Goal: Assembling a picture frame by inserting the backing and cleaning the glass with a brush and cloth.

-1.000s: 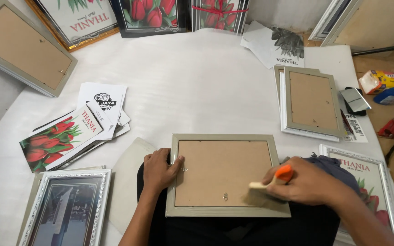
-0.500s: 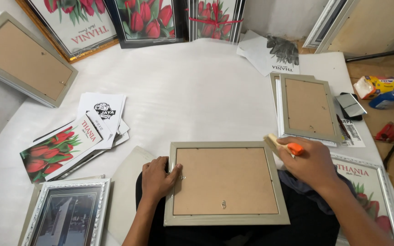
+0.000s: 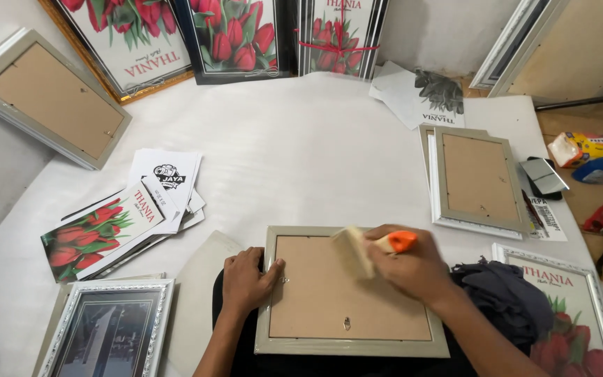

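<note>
A pale grey picture frame [image 3: 347, 343] lies face down in front of me, its brown backing board up. My left hand [image 3: 248, 278] rests on the frame's left edge and holds it steady. My right hand [image 3: 413, 269] grips a brush with an orange handle [image 3: 400, 241]. Its pale bristle head [image 3: 352, 251] sits on the upper middle of the backing board.
Two stacked frames [image 3: 476, 180] lie face down at the right, a phone [image 3: 544, 176] beside them. Tulip prints [image 3: 99, 227] and papers lie at the left, a silver frame [image 3: 109, 328] at bottom left, dark cloth [image 3: 504, 297] at the right, framed tulip pictures along the back.
My right hand has carried the brush from the frame's right side leftward onto the upper middle of the backing board. The left hand has stayed on the left edge.
</note>
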